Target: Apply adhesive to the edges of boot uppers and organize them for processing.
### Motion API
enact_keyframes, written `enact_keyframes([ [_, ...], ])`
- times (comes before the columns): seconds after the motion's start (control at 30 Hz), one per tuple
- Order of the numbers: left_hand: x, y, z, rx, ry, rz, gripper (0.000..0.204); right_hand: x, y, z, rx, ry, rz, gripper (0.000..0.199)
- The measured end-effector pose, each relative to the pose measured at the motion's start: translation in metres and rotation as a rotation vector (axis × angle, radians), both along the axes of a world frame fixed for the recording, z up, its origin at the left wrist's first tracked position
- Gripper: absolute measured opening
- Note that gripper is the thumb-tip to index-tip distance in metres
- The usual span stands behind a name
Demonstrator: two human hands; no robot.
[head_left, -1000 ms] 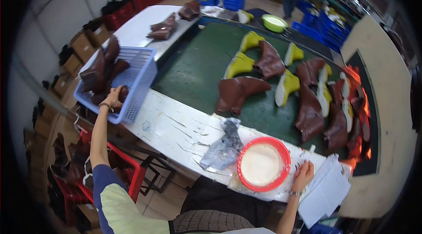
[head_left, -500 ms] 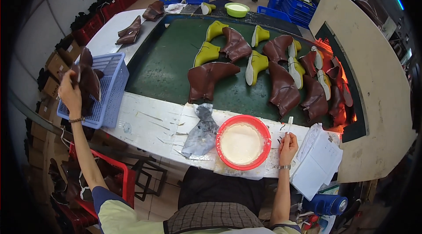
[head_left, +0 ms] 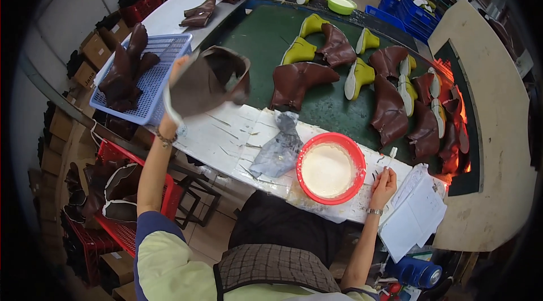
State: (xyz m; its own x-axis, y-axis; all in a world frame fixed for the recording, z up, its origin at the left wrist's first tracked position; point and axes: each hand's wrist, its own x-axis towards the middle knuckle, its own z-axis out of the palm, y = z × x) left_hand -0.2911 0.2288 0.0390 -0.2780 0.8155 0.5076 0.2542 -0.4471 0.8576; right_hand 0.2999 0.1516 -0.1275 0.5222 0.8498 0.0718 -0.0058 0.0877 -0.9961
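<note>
Now the left hand [head_left: 172, 83] has its grip closed on a brown boot upper [head_left: 210, 81], lifted at ten o'clock of the red glue bowl [head_left: 331, 168]; the right hand [head_left: 383, 186] rests at three o'clock, grip loosely curled, seemingly holding a small brush. Next the upper likely needs lowering to the white surface [head_left: 220, 137].

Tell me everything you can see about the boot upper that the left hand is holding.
The boot upper is dark brown, leather-looking, with a tall shaft and no sole visible. The left hand grips it at its left side and holds it raised in the air, between the blue basket and the white worktable. Its open mouth faces the camera, showing a dark inside. Only the hand touches it.
</note>
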Motion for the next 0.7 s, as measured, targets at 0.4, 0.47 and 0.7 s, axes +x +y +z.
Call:
enact_keyframes([
  [0.4,0.037,-0.047,-0.115,-0.272,0.182,-0.038,0.034,-0.008,-0.016,0.061,-0.055,-0.175,0.045,0.022],
  [0.47,0.047,-0.046,-0.101,-0.054,0.711,0.106,0.035,-0.023,-0.015,0.082,0.008,-0.305,0.056,0.02],
  [0.7,0.059,-0.023,-0.028,0.193,0.989,0.243,0.019,-0.075,-0.024,0.126,-0.066,-1.197,0.293,0.012],
])
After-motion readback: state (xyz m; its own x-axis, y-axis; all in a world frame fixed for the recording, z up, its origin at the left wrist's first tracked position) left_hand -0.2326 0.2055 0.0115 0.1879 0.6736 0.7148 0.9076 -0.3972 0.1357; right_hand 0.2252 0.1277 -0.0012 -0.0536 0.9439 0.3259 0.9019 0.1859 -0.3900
